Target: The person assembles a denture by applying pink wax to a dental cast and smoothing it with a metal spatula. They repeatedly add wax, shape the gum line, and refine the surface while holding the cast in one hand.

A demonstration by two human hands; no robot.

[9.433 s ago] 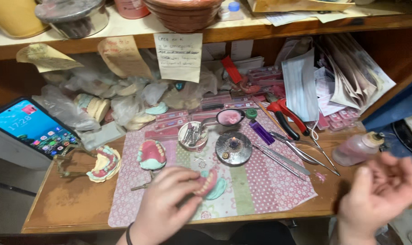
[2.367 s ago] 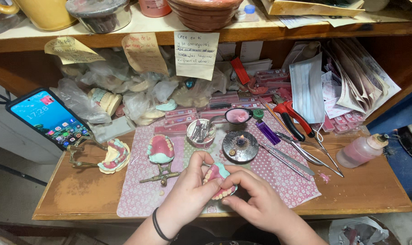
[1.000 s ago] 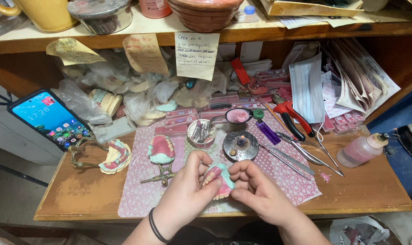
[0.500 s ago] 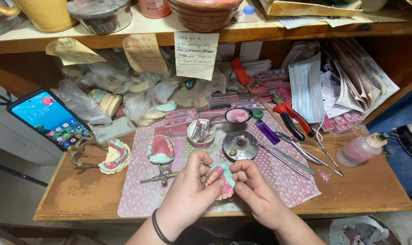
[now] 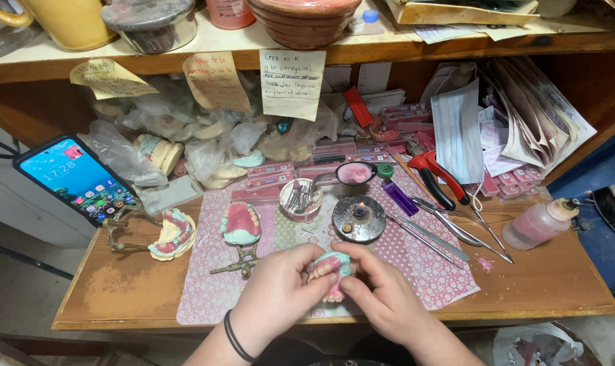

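Both hands, left hand and right hand, grasp a denture model near the table's front edge; a round burner and metal tools crowd just behind.

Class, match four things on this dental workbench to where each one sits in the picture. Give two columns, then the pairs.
Things:
1. denture model
2. smartphone
3. squeeze bottle
4. paper notes

Places:
A. hanging from the shelf edge
B. far left, propped up, screen lit
C. between the left hand and the right hand
D. lying on the right of the bench

Pairs: 1-C, 2-B, 3-D, 4-A
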